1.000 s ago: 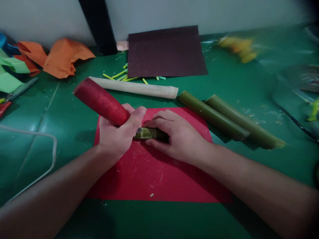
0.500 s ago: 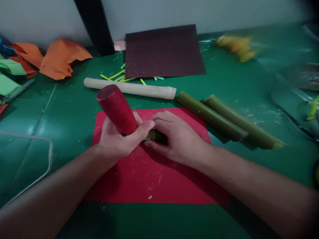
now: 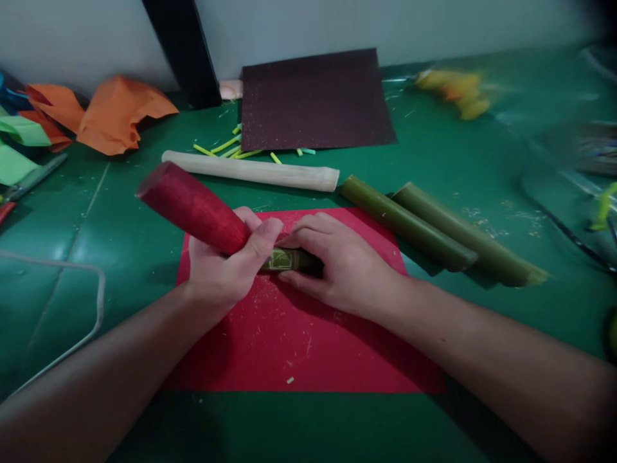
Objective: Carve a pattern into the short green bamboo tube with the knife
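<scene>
My left hand point(image 3: 224, 263) is closed around a thick red cylinder point(image 3: 195, 207), like a tool's handle, tilted up and to the left. Its lower end is hidden behind my thumb and fingers. My right hand point(image 3: 340, 263) grips a short piece of green bamboo point(image 3: 282, 259) lying on a red sheet point(image 3: 318, 354). Lines are scratched on the bamboo's upper face, in the gap between my hands. Its left part disappears behind my left hand. Fine pale shavings are scattered over the sheet.
Beyond my hands lies a pale bamboo stick point(image 3: 255, 173), with two green bamboo pieces point(image 3: 409, 225) to its right. A dark sheet point(image 3: 318, 103) sits farther back, near yellow strips point(image 3: 226, 145). Crumpled orange paper point(image 3: 116, 116) and a white cable point(image 3: 99, 296) are at the left.
The red cylinder has tipped farther to the left, and my left hand has shifted slightly left. More of the scratched bamboo face shows. My right hand has stayed in place.
</scene>
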A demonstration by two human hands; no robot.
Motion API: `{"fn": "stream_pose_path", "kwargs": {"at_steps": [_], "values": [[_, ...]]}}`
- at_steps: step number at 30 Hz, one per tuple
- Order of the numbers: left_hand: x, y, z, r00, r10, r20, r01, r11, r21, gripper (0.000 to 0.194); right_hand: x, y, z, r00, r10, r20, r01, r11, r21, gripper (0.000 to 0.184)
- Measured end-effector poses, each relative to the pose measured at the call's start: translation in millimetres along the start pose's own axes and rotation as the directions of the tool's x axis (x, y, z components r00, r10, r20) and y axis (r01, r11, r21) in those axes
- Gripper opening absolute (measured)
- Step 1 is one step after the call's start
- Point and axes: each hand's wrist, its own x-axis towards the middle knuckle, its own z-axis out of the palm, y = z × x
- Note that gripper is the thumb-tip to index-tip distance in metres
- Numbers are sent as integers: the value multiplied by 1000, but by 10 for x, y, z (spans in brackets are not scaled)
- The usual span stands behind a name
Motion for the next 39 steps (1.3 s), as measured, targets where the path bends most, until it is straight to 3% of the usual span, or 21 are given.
{"fn": "stream_pose_path", "kwargs": {"at_steps": [4, 12, 18, 24, 26, 31, 36, 39], "values": [[-15, 20, -20, 998, -20, 53, 18, 999, 34, 31, -7, 3, -4, 1000, 0, -5, 0, 1000, 1, 18], [-7, 2, -52, 984, 61, 166, -87, 983, 159, 26, -25, -5, 22, 999, -18, -45, 17, 1000, -19, 15], [-32, -2, -6, 1000, 7, 13, -9, 995, 101, 24, -23, -7, 5, 998, -40, -39, 37, 998, -57, 19], [40, 24, 28, 989, -68, -128, 83, 990, 117, 26, -21, -25, 23, 999, -36, -28, 34, 996, -82, 16], [44, 27, 30, 992, -61, -107, 70, 994, 83, 28, -22, -33, 34, 998, -42, -41, 39, 996, -85, 15], [-15, -38, -11, 996, 82, 18, -80, 992, -95, 30, -20, -23, 31, 996, -54, -66, 50, 997, -57, 18], [-33, -81, -67, 982, 90, 164, -78, 994, -78, 28, -11, -16, 33, 994, -81, -76, 76, 995, -64, 14], [-23, -82, -77, 980, 90, 178, -82, 995, -50, 29, -17, -21, 33, 995, -71, -76, 66, 995, -69, 15]]}}
